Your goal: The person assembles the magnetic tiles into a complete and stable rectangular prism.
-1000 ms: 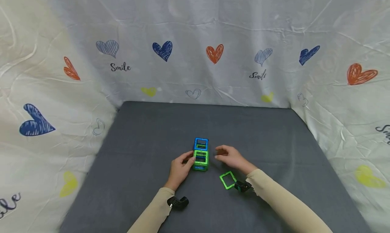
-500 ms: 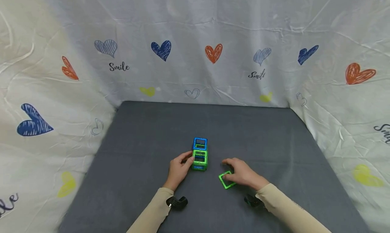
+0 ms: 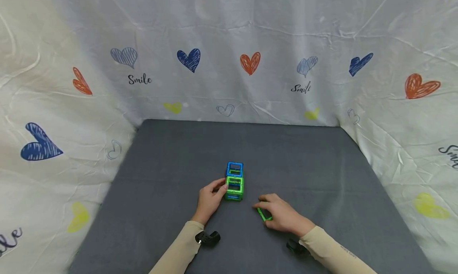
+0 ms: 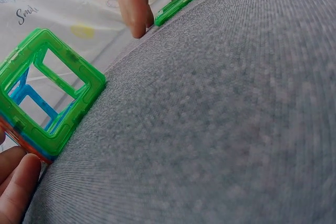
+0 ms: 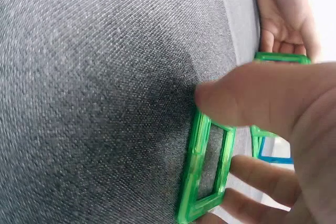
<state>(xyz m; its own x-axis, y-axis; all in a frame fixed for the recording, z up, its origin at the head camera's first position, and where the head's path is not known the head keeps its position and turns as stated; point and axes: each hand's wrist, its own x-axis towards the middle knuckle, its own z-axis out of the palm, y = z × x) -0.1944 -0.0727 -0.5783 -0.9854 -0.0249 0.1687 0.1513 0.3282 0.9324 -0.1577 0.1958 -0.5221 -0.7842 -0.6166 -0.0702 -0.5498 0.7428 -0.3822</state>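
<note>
A block of square magnetic tiles stands on the dark cloth, with a green part (image 3: 234, 192) nearer and a blue part (image 3: 235, 175) behind. My left hand (image 3: 209, 200) holds its left side, thumb at the near green part. In the left wrist view, a green tile (image 4: 73, 115) faces the camera, with a reddish edge by the fingertips. To the right, my right hand (image 3: 284, 215) pinches a single green square tile (image 5: 192, 163) low over the cloth, thumb on one edge and fingers on another. The hand partly covers this tile in the head view.
The dark grey cloth (image 3: 179, 146) covers the table. A white curtain (image 3: 214, 27) printed with hearts hangs behind and at both sides. A black wrist camera (image 3: 207, 238) sits under the left wrist, another (image 3: 297, 247) under the right.
My right hand has moved away from the tile block, back toward the body, and its thumb and fingers have closed on the loose green tile. The left hand has stayed on the block.
</note>
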